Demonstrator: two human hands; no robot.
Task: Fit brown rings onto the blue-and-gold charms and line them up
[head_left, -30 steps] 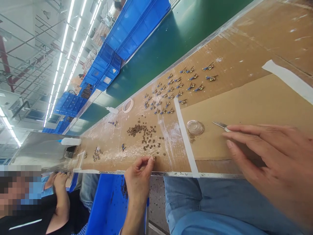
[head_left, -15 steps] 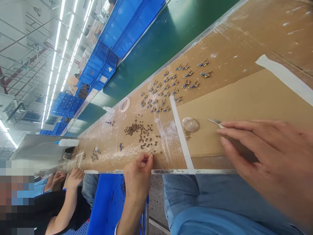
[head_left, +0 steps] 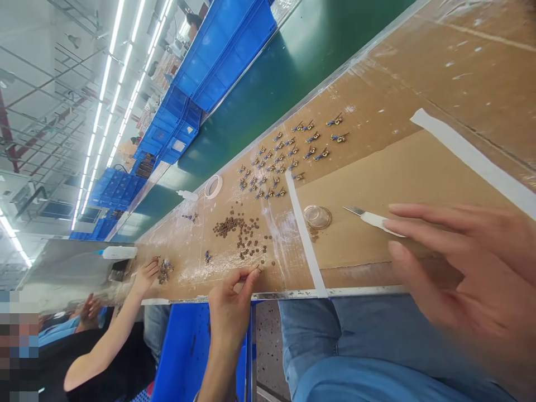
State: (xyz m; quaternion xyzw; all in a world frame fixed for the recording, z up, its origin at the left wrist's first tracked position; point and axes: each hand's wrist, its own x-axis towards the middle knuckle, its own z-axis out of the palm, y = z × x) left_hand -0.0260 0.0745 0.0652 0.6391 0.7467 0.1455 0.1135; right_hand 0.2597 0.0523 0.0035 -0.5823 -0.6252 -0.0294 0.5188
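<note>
Near the table's front edge my left hand is closed in a pinch of thumb and forefinger. A tiny dark brown piece shows at its fingertips. My right hand is open, its fingers apart, over the cardboard on the right. Beside its fingertips lies a craft knife, white-handled, with its blade pointing left. A small round clear dish sits left of the blade. Farther left, loose small brown round pieces form a scattered pile. Behind them lie rows of small blue and yellow figurines.
White tape strips cross the cardboard. A tape roll and a white bottle stand toward the green belt. Blue crates line its far side. A co-worker's hand is at a figurine cluster on the left.
My right hand has let go of the craft knife and drawn back right, its fingers spreading. My left hand keeps its pinch, slightly lower. The co-worker's hand has reached forward to the figurine cluster.
</note>
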